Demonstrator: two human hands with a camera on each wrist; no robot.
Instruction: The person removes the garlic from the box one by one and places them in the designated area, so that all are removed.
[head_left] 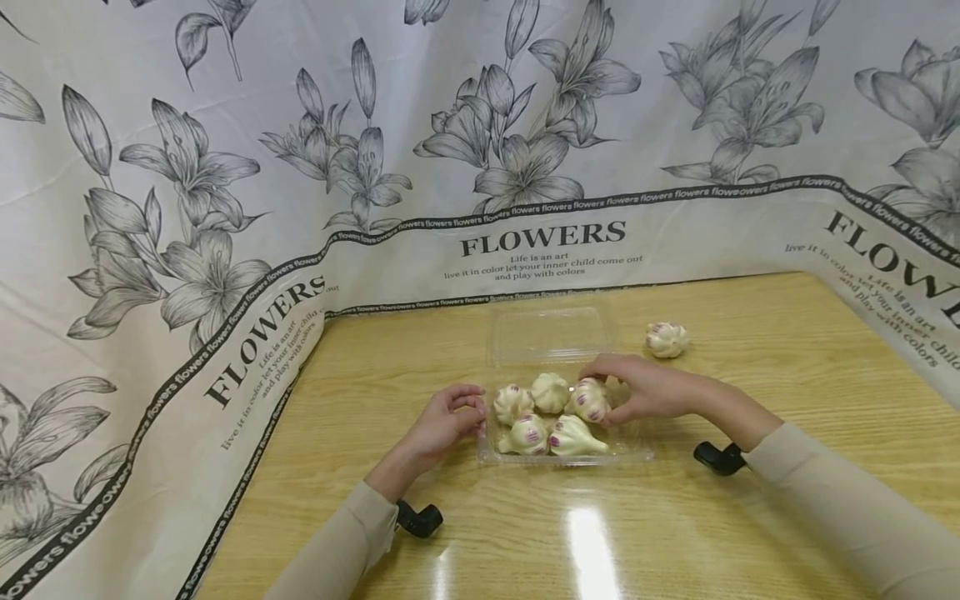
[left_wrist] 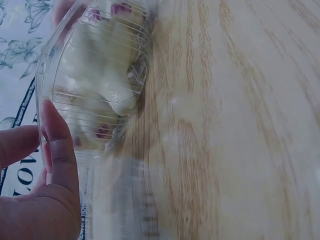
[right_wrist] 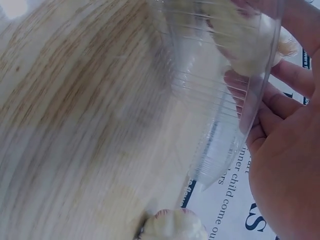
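1. Clear rectangular plastic box point(head_left: 566, 458) stands on the yellowish wooden counter point(head_left: 382, 358), holding knobby cream-and-purple garlic bulbs point(head_left: 575, 436).
2. Left fingers point(left_wrist: 62, 155) pinch its edge; right fingers point(head_left: 613, 365) curl around one bulb point(head_left: 590, 402).
3. Only wrist views show wall ribs point(right_wrist: 195, 90) clearly.

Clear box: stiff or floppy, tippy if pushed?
The clear box probably flexes when squeezed: its ribbed walls look thin. Pushed, it likely slides rather than tips, sitting low and wide with garlic bulbs inside. Its opened lid may flop on lifting.
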